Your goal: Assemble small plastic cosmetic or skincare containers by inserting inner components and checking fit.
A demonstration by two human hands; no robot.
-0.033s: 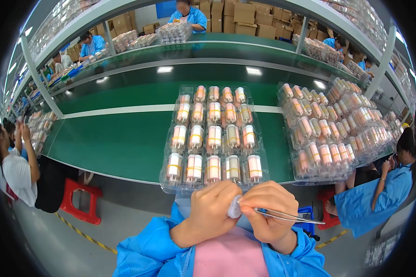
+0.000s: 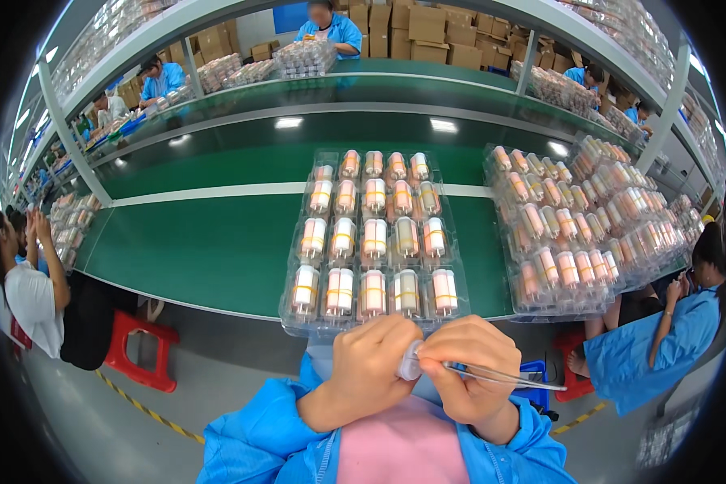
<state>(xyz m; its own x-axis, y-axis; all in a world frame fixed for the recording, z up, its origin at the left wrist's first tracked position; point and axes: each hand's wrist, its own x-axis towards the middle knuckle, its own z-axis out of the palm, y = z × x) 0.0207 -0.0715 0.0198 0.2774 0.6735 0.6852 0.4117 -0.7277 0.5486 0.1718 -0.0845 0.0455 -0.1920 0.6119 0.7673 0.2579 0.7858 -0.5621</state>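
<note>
My left hand [image 2: 369, 365] is closed around a small clear cylindrical part [image 2: 410, 363], held close to my chest. My right hand [image 2: 469, 361] touches the same part and grips thin metal tweezers [image 2: 504, 376], which point out to the right. Just beyond both hands, a clear plastic tray [image 2: 292, 310] lies on the near edge of the green bench [image 2: 210, 250]. It holds rows of pink-and-white cylinders with yellow bands [image 2: 373, 292]. My blue sleeves and a pink front fill the bottom of the view.
A stack of similar filled trays [image 2: 577, 230] stands to the right on the bench. One person in a white top [image 2: 32, 298] sits at the left by a red stool [image 2: 141, 347], and another in a blue coat [image 2: 661, 343] sits at the right. More workers and cardboard boxes [image 2: 444, 32] are behind.
</note>
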